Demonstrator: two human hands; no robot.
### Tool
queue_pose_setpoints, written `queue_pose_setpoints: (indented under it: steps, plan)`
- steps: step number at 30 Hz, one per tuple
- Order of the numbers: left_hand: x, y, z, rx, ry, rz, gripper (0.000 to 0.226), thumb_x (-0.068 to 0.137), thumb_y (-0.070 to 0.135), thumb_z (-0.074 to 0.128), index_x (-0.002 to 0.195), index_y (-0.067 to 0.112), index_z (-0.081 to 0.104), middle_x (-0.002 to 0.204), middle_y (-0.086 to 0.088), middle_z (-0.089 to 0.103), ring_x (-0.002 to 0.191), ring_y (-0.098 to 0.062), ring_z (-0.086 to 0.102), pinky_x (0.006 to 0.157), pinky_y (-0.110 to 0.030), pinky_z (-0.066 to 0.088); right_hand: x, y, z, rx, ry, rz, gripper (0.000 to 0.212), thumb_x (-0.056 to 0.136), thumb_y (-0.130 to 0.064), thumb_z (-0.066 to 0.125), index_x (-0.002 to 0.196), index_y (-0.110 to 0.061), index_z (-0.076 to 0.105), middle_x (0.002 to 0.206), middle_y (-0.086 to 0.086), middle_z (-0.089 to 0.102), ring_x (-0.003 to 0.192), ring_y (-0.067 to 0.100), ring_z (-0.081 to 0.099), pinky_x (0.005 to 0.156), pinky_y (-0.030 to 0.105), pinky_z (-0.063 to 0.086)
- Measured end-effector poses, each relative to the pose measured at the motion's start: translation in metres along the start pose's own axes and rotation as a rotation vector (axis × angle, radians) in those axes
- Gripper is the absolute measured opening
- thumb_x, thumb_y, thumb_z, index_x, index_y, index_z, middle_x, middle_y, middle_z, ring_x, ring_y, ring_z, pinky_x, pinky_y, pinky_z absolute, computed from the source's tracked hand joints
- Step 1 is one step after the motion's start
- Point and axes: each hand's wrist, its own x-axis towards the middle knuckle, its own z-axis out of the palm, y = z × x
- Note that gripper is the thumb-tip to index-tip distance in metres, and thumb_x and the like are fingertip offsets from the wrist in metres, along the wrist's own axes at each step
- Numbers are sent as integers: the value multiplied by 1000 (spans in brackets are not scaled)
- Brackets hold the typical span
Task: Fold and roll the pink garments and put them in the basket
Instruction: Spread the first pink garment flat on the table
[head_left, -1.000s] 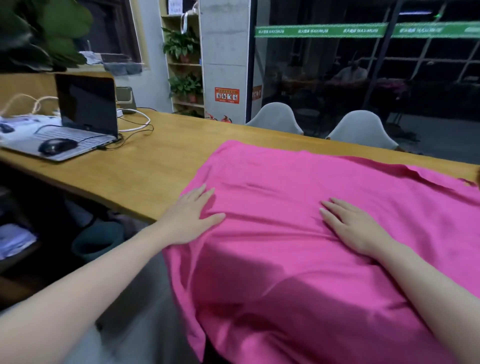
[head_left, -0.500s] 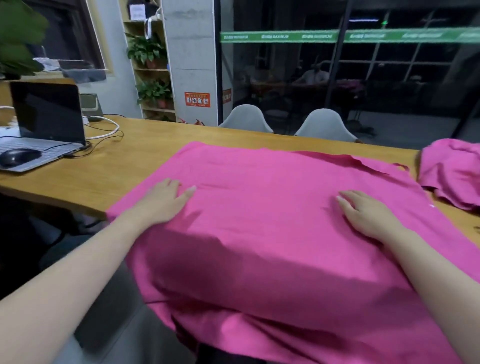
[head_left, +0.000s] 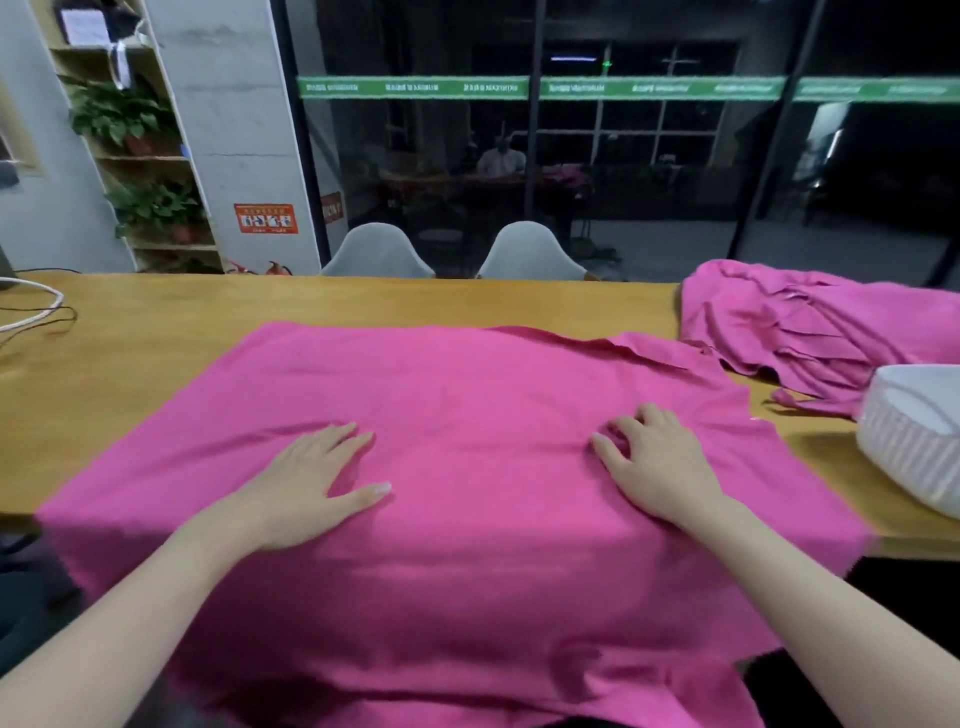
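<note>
Both hands, left hand (head_left: 306, 488) flat and right hand (head_left: 654, 462) loosely curled, smooth a pink garment (head_left: 467, 395) spread across the worktop (head_left: 130, 332); folding apparently comes next, holding nothing yet.

Two hands, left hand (head_left: 306, 486) flat and right hand (head_left: 655, 465) with fingers bent, rest on a pink garment (head_left: 467, 395) spread across a wooden table (head_left: 130, 338); a white basket (head_left: 914, 447) sits right.

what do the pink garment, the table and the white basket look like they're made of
Pink garment: thin matte woven or knit cloth, judging by soft wrinkles and its limp drape. Table: wood or wood veneer, smooth, with a slight sheen and faint grain. White basket: probably moulded plastic, with a ribbed wall.
</note>
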Motion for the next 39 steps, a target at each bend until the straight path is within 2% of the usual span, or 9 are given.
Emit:
queue_pose_setpoints:
  steps: [3, 7, 9, 17, 21, 24, 28, 32, 39]
  plan:
    - [38, 21, -12, -146, 91, 38, 121, 69, 102, 11, 154, 22, 39, 159, 0, 39, 147, -14, 33, 124, -32, 21, 26, 17, -3, -5, 3, 11, 30, 96, -40, 57, 102, -14, 71, 97, 11, 61, 99, 38, 59, 84, 46, 47]
    - [118, 72, -5, -130, -29, 111, 81, 96, 73, 31, 162, 26, 22, 170, -2, 13, 157, -16, 9, 127, -32, 5, 66, 42, 0, 13, -60, 52, 30, 99, -33, 51, 111, -13, 69, 112, 14, 64, 110, 37, 59, 91, 47, 48]
    - [152, 90, 0, -98, -67, 135, 74, 100, 67, 32, 163, 29, 17, 171, -1, 6, 157, -18, 4, 127, -35, 3, 83, 55, 3, 27, -81, 31, 33, 100, -33, 49, 118, -13, 68, 124, 14, 64, 117, 36, 58, 96, 47, 49]
    - [274, 141, 14, -4, -71, 293, 77, 101, 68, 30, 163, 29, 10, 171, 2, 0, 157, -16, -1, 125, -34, 0, 156, 105, 28, 3, -190, -37, 48, 99, -44, 41, 134, -18, 63, 139, 6, 57, 132, 28, 50, 111, 45, 41]
    - [331, 149, 20, -24, -105, 307, 82, 96, 75, 27, 163, 32, 10, 171, 8, -1, 157, -13, -3, 126, -35, 0, 198, 130, 38, -79, -118, -83, 42, 100, -24, 52, 141, -15, 57, 146, 11, 53, 133, 32, 49, 110, 46, 41]
    - [369, 143, 26, -54, -106, 288, 93, 86, 86, 18, 162, 34, 13, 170, 10, 3, 157, -11, -1, 129, -41, 4, 226, 147, 45, -103, -84, -97, 40, 99, -11, 49, 136, -15, 62, 138, 5, 59, 127, 29, 53, 104, 47, 43]
    - [394, 132, 33, -10, -116, 348, 99, 79, 93, 6, 162, 38, 6, 168, 17, -5, 154, -2, -8, 128, -37, 0, 261, 164, 58, -32, -110, -89, 44, 95, -2, 47, 131, -18, 67, 135, 0, 65, 126, 25, 57, 103, 43, 46]
    - [398, 117, 34, 23, -119, 414, 94, 83, 92, 8, 162, 41, 1, 167, 18, -10, 152, 1, -13, 128, -35, -1, 289, 165, 67, 39, -230, -137, 46, 99, -5, 46, 138, -22, 64, 148, -4, 57, 137, 20, 50, 115, 36, 38]
    - [389, 96, 28, 41, -122, 387, 98, 78, 94, 6, 161, 42, 1, 167, 18, -9, 153, -1, -11, 127, -32, -4, 311, 167, 72, 115, -191, -28, 47, 98, -28, 64, 144, -31, 56, 143, -2, 60, 129, 24, 56, 105, 38, 46]
